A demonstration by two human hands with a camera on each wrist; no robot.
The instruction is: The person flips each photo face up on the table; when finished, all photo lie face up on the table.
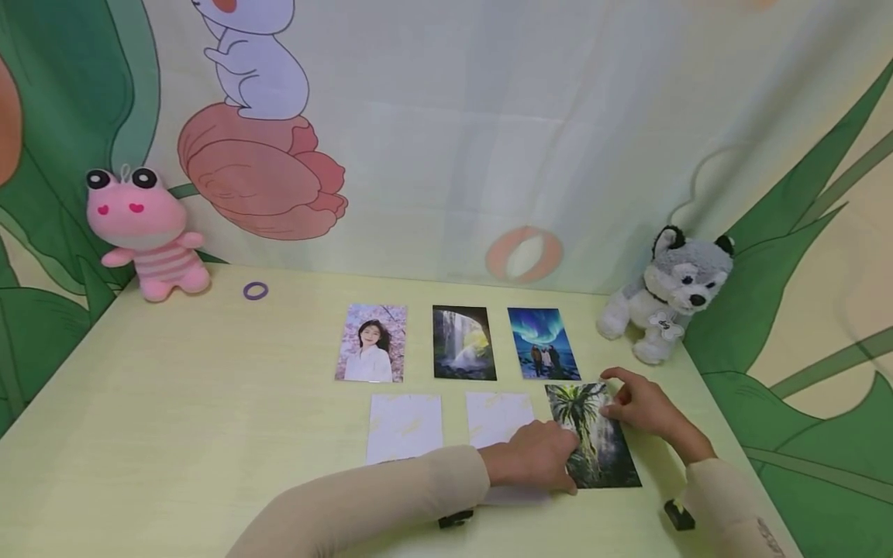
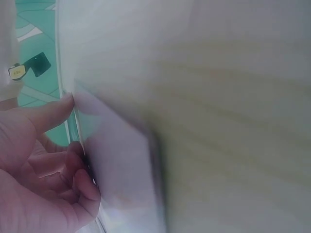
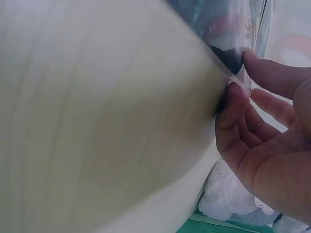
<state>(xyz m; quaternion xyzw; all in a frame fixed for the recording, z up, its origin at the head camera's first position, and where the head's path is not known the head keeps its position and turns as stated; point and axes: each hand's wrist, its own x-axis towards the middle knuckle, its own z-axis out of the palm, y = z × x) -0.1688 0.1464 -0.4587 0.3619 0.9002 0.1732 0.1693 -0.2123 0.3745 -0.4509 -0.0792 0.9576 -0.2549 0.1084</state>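
A glossy photo (image 1: 601, 442) of a hanging green plant is between the two hands at the right of the table in the head view. My right hand (image 1: 645, 403) pinches its upper right corner between thumb and fingertips; the right wrist view shows that hand (image 3: 272, 111) at the corner. From the other side, my left hand (image 1: 533, 456) grips the left edge, and the left wrist view shows its thumb and curled fingers (image 2: 85, 182) there. A white card (image 1: 498, 415) with pale yellow marks lies partly under the left hand, and another white card (image 1: 405, 426) lies further left.
Behind lie three photos: a portrait (image 1: 371, 345), a waterfall (image 1: 463, 345) and an aurora (image 1: 544, 345). A grey-and-white plush dog (image 1: 680, 287) sits at the right edge. At the back left are a pink plush frog (image 1: 153, 240) and a purple ring (image 1: 255, 291).
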